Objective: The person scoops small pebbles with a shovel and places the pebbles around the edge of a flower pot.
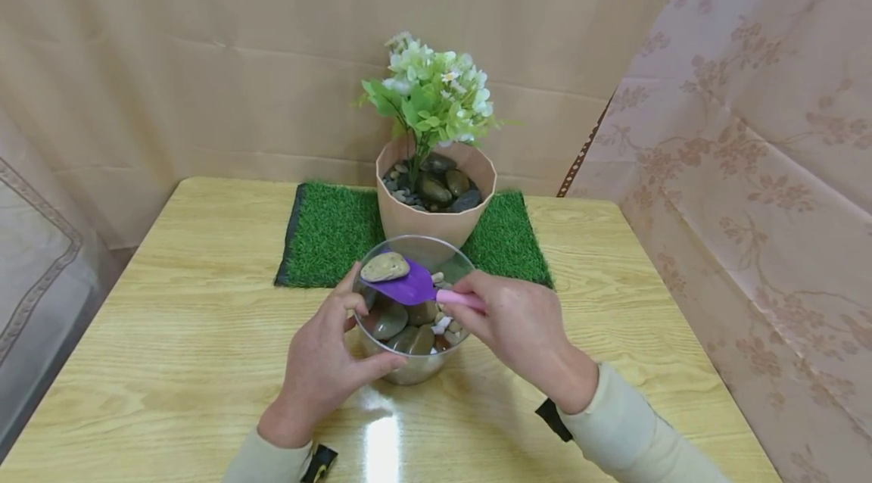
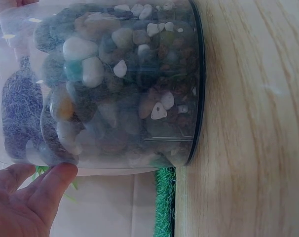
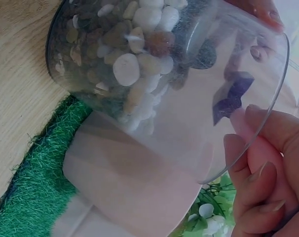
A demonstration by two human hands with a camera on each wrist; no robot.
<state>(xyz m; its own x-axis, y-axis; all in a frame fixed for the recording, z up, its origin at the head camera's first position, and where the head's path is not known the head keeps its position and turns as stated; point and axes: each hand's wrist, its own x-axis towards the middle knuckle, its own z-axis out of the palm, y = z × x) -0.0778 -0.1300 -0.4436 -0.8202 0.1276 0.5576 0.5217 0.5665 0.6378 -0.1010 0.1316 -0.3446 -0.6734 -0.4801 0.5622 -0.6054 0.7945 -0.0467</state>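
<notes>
My left hand (image 1: 319, 371) holds a clear plastic jar (image 1: 413, 372), thumb and fingers spread around its near left rim. Inside the jar lie several large smooth stones (image 1: 390, 320) over small pale pebbles, seen through the wall in the left wrist view. In my right hand (image 1: 527, 324) is the pink handle (image 3: 269, 160) of a small toy shovel with a purple blade (image 1: 413, 291). The blade lies level within the jar's mouth and carries one flat beige stone (image 1: 384, 267). Part of the handle is hidden by my right fingers.
Behind the jar, a peach flowerpot (image 1: 436, 224) stands on a green turf mat (image 1: 334, 237). It contains dark stones (image 1: 434, 189) and a white-flowered plant (image 1: 439, 89). The wooden table (image 1: 204, 301) has beige curtains (image 1: 272, 59) behind it and a floral cloth (image 1: 770, 165) at the right.
</notes>
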